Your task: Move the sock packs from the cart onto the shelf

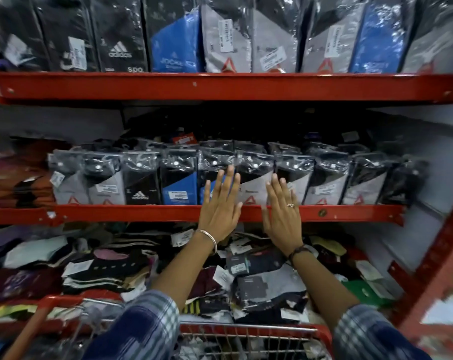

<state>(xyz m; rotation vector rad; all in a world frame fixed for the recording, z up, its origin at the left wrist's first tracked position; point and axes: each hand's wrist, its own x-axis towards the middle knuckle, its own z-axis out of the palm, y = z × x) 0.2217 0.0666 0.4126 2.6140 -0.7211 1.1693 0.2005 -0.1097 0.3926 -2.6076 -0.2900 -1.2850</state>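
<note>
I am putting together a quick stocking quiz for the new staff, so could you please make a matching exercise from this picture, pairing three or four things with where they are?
Things:
1. left hand
2. right hand
3. adidas pack
4. cart

Places:
A. bottom of the view, red rim
B. middle shelf, left of both hands
C. flat against a blue pack
D. flat against a grey pack, ring on one finger

Pairs: 1-C, 2-D, 3-B, 4-A

Loose socks (pixel 246 276) heaped on bottom tier; folded coloured garments (pixel 20 175) stacked far left.
</note>
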